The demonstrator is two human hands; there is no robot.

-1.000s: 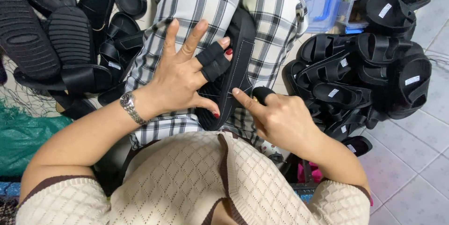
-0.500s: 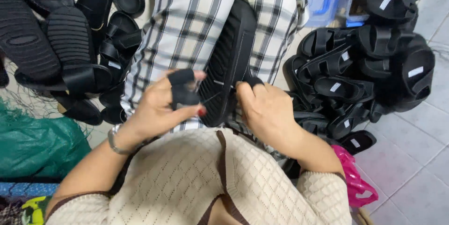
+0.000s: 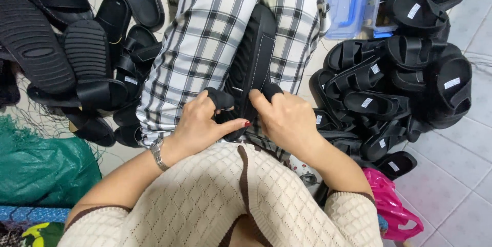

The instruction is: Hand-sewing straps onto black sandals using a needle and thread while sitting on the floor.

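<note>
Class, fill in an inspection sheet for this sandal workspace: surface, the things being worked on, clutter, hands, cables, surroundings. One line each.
Surface: pale tiled floor; the work rests on a lap in checked trousers.
Things worked on: black sandal lying between the knees, sole side up.
Clutter: heap of black sandals on the right, another sandal pile on the left.
Hands: left hand and right hand both grip the sandal's near end, with black covers on some fingertips.
Cables: nothing seen.
Surroundings: green bag, pink bag, clear blue box.
</note>
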